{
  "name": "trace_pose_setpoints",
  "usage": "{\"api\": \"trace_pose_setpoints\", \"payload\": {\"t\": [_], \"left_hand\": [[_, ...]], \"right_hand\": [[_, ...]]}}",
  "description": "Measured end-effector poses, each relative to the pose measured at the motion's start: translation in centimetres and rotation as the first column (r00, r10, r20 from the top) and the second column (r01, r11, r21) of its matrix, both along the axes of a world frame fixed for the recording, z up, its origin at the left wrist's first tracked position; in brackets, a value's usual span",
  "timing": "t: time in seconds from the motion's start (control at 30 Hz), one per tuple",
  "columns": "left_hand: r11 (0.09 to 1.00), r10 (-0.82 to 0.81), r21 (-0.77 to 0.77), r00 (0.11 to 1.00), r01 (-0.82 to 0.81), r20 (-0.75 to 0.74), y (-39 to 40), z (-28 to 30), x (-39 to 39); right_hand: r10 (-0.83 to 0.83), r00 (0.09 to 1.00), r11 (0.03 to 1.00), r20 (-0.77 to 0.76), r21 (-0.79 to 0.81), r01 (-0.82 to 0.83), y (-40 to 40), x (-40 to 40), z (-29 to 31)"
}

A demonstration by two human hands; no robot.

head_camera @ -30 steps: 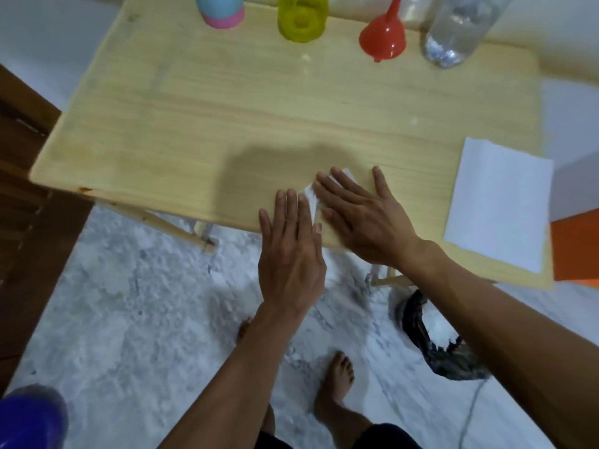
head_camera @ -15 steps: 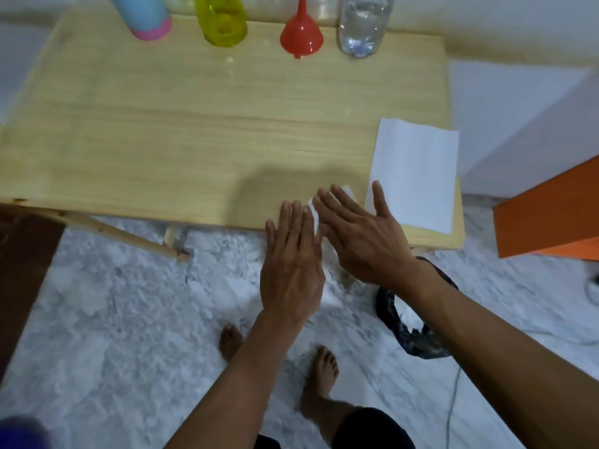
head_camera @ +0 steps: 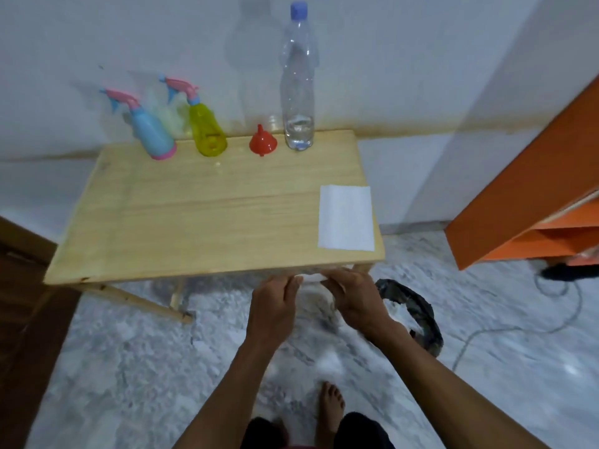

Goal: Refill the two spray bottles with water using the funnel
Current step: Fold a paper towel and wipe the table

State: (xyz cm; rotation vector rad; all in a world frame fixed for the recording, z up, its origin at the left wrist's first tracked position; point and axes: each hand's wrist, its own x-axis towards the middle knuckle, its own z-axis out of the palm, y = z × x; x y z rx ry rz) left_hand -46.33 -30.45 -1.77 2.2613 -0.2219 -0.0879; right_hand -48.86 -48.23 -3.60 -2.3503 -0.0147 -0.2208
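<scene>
Left hand: the left hand (head_camera: 275, 307) hovered just past the near edge of the bench (head_camera: 201, 218), fingers loosely curled and touching a small white tissue (head_camera: 312, 277); whether it truly gripped the tissue could not be told.
Right hand: the right hand (head_camera: 355, 298) was beside the left, fingers bent around the same white tissue, which was blurred and mostly hidden between the two hands.
Blue spray bottle: the blue spray bottle (head_camera: 150, 131) stood at the far left of the bench against the wall (head_camera: 389, 59), with a pink trigger head and pink base.
Yellow spray bottle: the yellow spray bottle (head_camera: 205, 129) stood just right of the blue one, also with a pink trigger head.
Funnel: the red funnel (head_camera: 262, 142) sat mouth down, spout up, between the yellow spray bottle and the water bottle (head_camera: 298, 85).
Water bottle: tall, clear, capped in blue, upright at the far edge, with only a little water at the bottom.
Paper towel: a flat white paper towel (head_camera: 345, 218) lay at the near right corner of the bench, well apart from the bottles.
Floor: a marbled grey floor (head_camera: 129, 367), a bare foot (head_camera: 330, 405) visible below the arms.
Bin: a dark-lined bin (head_camera: 418, 314) stood on the floor just right of the right hand.
Shelf: an orange shelf (head_camera: 534, 189) stood at the right.
</scene>
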Motion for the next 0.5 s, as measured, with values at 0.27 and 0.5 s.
{"api": "trace_pose_setpoints", "payload": {"t": [0.27, 0.5], "left_hand": [[0.964, -0.225, -0.126, 0.971, 0.233, 0.080, -2.1, 5.7, 0.9], [0.870, -0.468, -0.156, 0.883, 0.467, 0.038, -7.6, 6.6, -2.3]], "right_hand": [[-0.340, 0.935, 0.894, -0.103, 0.272, 0.355, -1.2, -6.1, 6.0], [-0.650, 0.756, 0.720, -0.077, 0.253, 0.646, -2.9, -13.4, 7.0]]}}
